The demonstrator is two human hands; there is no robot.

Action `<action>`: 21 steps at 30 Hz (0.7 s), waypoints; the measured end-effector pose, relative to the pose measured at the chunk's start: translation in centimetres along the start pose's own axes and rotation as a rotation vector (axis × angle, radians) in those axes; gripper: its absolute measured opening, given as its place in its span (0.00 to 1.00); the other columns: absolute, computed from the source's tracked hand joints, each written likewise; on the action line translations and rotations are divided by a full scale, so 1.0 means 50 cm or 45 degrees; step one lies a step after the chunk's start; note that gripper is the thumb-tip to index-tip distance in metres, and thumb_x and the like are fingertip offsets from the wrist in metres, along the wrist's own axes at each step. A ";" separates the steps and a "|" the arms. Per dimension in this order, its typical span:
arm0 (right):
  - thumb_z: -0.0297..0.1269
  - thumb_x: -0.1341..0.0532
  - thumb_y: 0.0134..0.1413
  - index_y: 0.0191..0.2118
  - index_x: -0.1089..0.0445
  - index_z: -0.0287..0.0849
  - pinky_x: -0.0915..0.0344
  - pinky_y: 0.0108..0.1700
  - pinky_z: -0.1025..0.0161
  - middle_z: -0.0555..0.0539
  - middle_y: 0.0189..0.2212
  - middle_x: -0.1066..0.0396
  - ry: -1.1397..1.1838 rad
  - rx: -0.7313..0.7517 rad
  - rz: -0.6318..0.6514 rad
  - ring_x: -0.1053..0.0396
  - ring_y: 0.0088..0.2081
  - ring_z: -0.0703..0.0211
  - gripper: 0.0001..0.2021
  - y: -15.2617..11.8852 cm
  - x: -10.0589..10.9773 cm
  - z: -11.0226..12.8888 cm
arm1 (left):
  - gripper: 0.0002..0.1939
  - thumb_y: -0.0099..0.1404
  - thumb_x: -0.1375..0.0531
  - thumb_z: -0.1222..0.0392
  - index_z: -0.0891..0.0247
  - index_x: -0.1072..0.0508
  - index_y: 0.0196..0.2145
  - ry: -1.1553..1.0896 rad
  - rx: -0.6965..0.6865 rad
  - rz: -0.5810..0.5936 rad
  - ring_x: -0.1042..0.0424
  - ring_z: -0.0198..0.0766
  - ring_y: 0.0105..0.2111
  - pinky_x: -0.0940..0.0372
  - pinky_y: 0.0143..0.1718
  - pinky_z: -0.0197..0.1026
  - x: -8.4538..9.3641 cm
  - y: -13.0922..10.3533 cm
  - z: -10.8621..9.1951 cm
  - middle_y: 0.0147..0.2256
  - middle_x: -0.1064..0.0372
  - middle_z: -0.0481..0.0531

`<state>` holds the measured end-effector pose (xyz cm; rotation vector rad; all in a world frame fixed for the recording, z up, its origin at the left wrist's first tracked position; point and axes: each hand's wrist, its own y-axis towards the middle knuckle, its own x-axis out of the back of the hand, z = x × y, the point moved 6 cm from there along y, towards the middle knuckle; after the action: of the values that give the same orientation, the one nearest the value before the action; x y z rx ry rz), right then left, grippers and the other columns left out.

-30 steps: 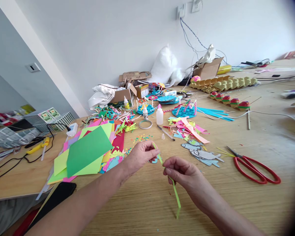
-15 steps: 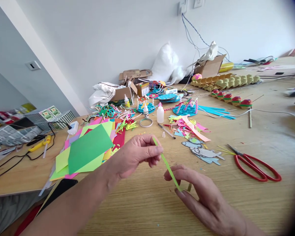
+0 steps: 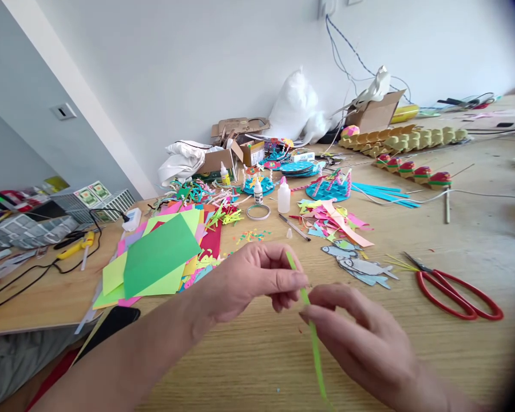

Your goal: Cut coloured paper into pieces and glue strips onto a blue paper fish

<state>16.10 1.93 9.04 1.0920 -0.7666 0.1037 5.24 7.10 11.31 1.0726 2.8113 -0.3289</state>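
A narrow lime-green paper strip (image 3: 316,349) runs slantwise between my hands above the wooden table. My left hand (image 3: 261,277) pinches it near its upper end, thumb on top. Just below that grip, my right hand (image 3: 360,332) has its thumb and forefinger closed on the same strip. The strip's lower part hangs down past my right fingers toward the bottom of the view. To the right lie grey paper fish (image 3: 364,266) in an overlapping pile, and red-handled scissors (image 3: 448,292) rest beyond them.
Coloured paper sheets (image 3: 161,254) are stacked at left, partly behind my left arm. A clear glue bottle (image 3: 284,198), a tape roll (image 3: 258,212) and paper scraps (image 3: 326,220) stand or lie ahead. Egg cartons (image 3: 429,137) and a cardboard box (image 3: 375,111) sit at the back right.
My right hand has moved up along the strip, close to my left hand. The strip's lower end now hangs free below it. The view has shifted slightly.
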 end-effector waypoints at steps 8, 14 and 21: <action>0.28 0.54 0.58 0.36 0.33 0.38 0.42 0.27 0.66 0.46 0.27 0.33 -0.263 0.132 0.170 0.39 0.28 0.63 0.12 0.007 -0.044 -0.006 | 0.08 0.51 0.40 0.60 0.66 0.36 0.22 0.069 0.132 -0.114 0.40 0.26 0.18 0.45 0.20 0.30 0.067 0.060 0.081 0.18 0.38 0.44; 0.30 0.57 0.60 0.38 0.33 0.39 0.41 0.30 0.66 0.45 0.32 0.32 -0.316 0.130 0.291 0.37 0.32 0.62 0.16 0.000 -0.068 -0.029 | 0.11 0.50 0.39 0.56 0.66 0.36 0.22 0.179 0.181 -0.150 0.39 0.26 0.18 0.45 0.20 0.31 0.106 0.082 0.107 0.19 0.37 0.45; 0.28 0.56 0.59 0.32 0.34 0.40 0.40 0.31 0.65 0.46 0.33 0.34 -0.357 0.075 0.532 0.38 0.32 0.61 0.14 -0.005 -0.123 -0.055 | 0.13 0.48 0.39 0.54 0.66 0.36 0.22 0.326 0.203 -0.184 0.40 0.27 0.19 0.45 0.21 0.31 0.134 0.095 0.130 0.18 0.39 0.44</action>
<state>13.03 5.83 4.45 0.9991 -1.2454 0.3334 3.61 13.30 3.00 1.0070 3.1467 -0.4677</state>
